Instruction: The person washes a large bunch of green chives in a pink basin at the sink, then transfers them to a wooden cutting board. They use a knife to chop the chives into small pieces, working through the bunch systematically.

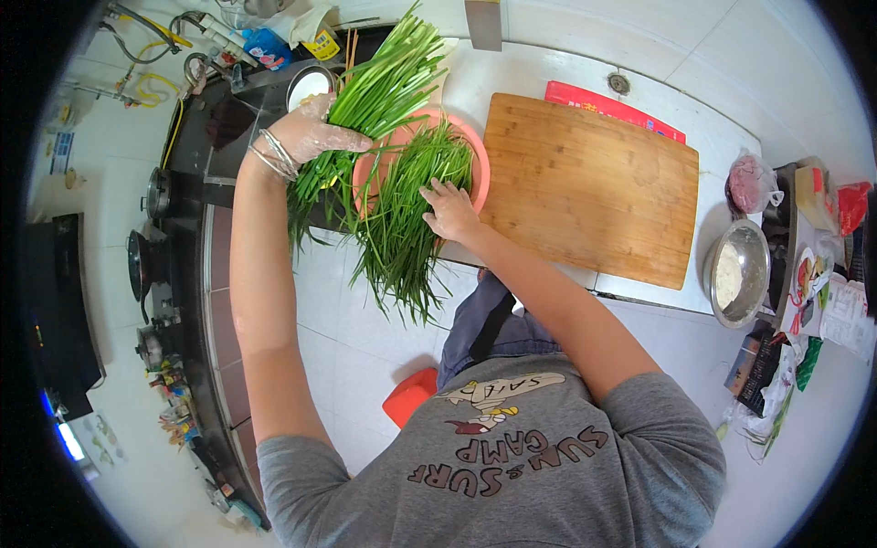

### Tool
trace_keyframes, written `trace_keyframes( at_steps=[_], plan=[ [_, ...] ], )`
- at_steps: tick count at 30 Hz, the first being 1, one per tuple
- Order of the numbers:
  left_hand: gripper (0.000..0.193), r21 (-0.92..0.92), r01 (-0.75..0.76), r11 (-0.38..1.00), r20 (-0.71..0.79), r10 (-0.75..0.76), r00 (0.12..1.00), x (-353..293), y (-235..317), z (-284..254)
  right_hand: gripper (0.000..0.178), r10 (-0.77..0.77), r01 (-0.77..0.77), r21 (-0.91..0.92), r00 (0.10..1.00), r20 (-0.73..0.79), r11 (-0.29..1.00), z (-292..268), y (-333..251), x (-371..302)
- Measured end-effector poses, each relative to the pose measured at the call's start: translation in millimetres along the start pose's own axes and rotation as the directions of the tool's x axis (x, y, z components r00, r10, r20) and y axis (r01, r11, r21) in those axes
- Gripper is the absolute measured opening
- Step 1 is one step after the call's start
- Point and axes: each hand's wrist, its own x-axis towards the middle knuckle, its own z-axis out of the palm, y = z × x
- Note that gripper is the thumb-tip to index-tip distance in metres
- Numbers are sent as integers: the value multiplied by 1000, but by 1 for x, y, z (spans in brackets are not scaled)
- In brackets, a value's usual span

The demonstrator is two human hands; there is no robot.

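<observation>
My left hand, in what looks like a clear thin glove and with bracelets at the wrist, is closed round a thick bunch of garlic chives. Its pale stems point up and away; its leafy ends hang down past the hand. A pink basin stands just to the right, partly covered by the greens. More garlic chives lie heaped across the basin and trail over its near edge. On the right side of this heap rests my right hand, its fingers apart and touching the leaves.
Right of the basin lies a wooden cutting board, with a red flat package behind it. A metal bowl of white powder and a bagged pink lump are far right. Behind my left hand sits a small bowl.
</observation>
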Motion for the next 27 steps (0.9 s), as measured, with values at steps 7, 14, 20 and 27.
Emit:
trace_keyframes(
  at_steps=[7,14,20,27],
  plan=[
    [52,-42,-53,998,158,59,986,-4,71,24,61,-76,236,708,965,-250,666,-64,-18,-36],
    [67,477,-420,772,298,308,904,56,164,160,53,74,160,987,984,-160,-6,-156,56,-125],
    [68,528,-574,626,494,323,807,174,130,354,39,662,8,943,710,-239,332,-89,237,-217],
    [87,849,-245,469,164,207,964,184,37,488,40,820,-291,853,521,-238,433,-108,273,-329]
  ],
)
